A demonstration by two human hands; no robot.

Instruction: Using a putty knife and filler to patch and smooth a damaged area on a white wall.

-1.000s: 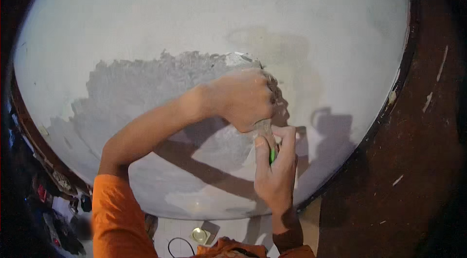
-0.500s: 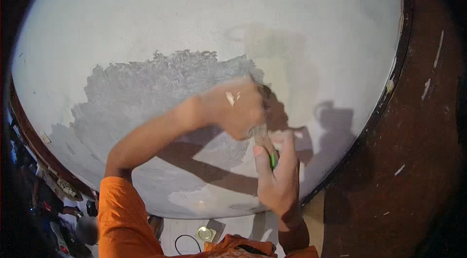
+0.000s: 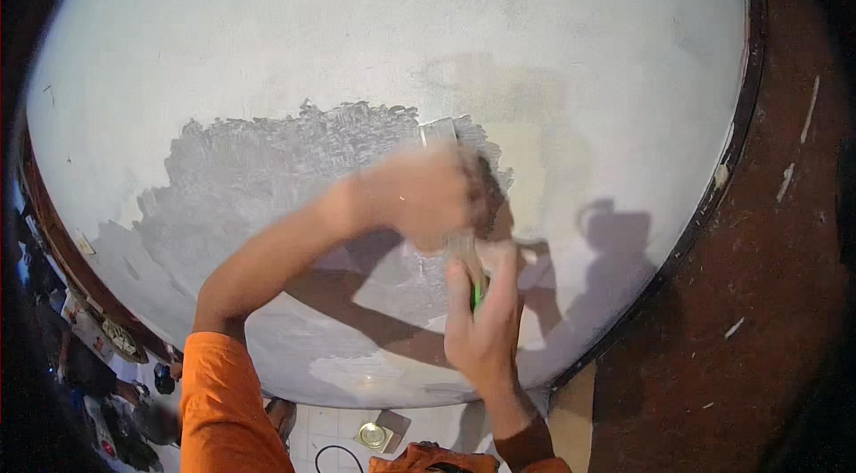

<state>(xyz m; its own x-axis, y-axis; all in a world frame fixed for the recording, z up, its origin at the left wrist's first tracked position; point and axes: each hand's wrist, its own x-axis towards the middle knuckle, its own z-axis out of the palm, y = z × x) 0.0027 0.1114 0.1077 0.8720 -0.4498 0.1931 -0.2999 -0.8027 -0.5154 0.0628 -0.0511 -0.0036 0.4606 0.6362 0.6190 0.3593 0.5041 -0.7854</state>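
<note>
My left hand (image 3: pixel 423 197) is blurred by motion, curled around a scraper whose flat metal blade (image 3: pixel 439 131) lies against the white surface (image 3: pixel 339 36). A ragged dark-grey coat (image 3: pixel 250 170) spreads across this surface to the left of that hand. Just below, my right hand (image 3: pixel 481 312) grips a second flat tool (image 3: pixel 462 252), with a bright green part showing at its handle. Its upper end is close under my left hand; whether they touch I cannot tell. Most of both handles is hidden by my fingers.
A dark rim (image 3: pixel 713 197) borders the rounded white surface, with a brown area (image 3: pixel 749 295) beyond it. Below, a round-lidded tin (image 3: pixel 373 435) and a black cable (image 3: pixel 339 455) lie on the tiled floor. Another person and assorted items appear at lower left.
My left hand has shifted slightly, and the scraper's blade now shows above it. The right hand has moved a little left with its tool.
</note>
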